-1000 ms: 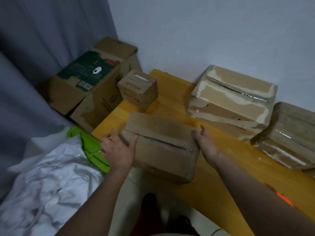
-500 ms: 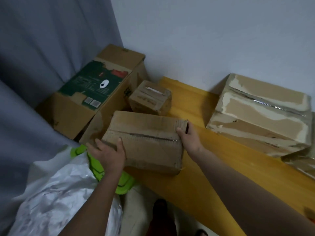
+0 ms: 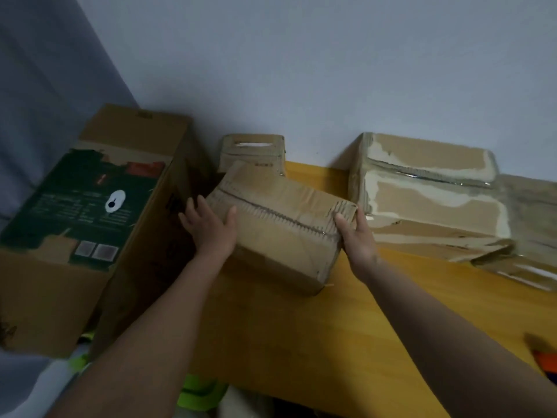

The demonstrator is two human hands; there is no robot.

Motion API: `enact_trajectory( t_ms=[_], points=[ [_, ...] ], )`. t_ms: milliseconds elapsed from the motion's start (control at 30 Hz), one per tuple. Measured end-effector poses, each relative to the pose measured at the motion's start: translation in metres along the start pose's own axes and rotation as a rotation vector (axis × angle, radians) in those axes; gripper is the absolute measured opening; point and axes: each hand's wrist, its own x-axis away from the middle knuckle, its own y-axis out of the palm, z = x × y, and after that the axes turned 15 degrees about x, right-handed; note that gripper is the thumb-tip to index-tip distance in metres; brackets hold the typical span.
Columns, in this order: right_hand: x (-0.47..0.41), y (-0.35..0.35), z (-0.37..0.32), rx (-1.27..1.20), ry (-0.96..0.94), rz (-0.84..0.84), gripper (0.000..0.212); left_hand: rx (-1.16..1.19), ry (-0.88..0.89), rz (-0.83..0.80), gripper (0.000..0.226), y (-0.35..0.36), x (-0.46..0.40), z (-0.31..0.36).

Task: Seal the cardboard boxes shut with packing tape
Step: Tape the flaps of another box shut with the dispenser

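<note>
A worn brown cardboard box (image 3: 280, 233) with a closed seam along its top is tilted over the left part of the yellow wooden table (image 3: 301, 342). My left hand (image 3: 211, 230) holds its left end, thumb on the top face. At the right end my right hand (image 3: 358, 242) grips the corner, thumb on the top edge. No tape roll is clearly visible.
A small box (image 3: 253, 149) stands behind the held one by the wall. A large box with a green print (image 3: 90, 206) stands left of the table. Two bigger torn boxes (image 3: 428, 194) (image 3: 530, 212) line the wall at the right. An orange object (image 3: 545, 362) shows at the right edge.
Both hands have carried the box leftward and away from me, toward the small box and the green-printed box. It now sits tilted.
</note>
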Motion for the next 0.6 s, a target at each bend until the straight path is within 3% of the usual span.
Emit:
enact_trajectory(
  t_ms=[167, 267, 333, 400, 500, 600],
  points=[
    [0.001, -0.015, -0.012, 0.003, 0.006, -0.076, 0.069, -0.065, 0.002, 0.047, 0.077, 0.02, -0.014, 0.01],
    [0.005, -0.009, -0.007, 0.204, -0.065, -0.039, 0.057, -0.291, 0.031, 0.06, 0.077, 0.016, -0.011, 0.01],
    [0.005, -0.008, -0.009, 0.304, -0.079, 0.001, 0.058, -0.434, 0.157, 0.047, 0.075, 0.013, -0.001, 0.015],
    [0.005, -0.011, -0.014, 0.333, -0.074, -0.072, 0.06, -0.467, 0.453, -0.108, 0.073, 0.018, 0.02, 0.016],
    [0.016, -0.018, -0.025, 0.399, -0.1, -0.259, 0.057, -0.684, 0.827, -0.532, 0.078, 0.03, 0.065, 0.008],
    [0.029, -0.027, -0.03, 0.519, -0.094, -0.284, 0.053, -0.818, 0.762, -0.494, 0.071, 0.044, 0.08, 0.01]
  ],
)
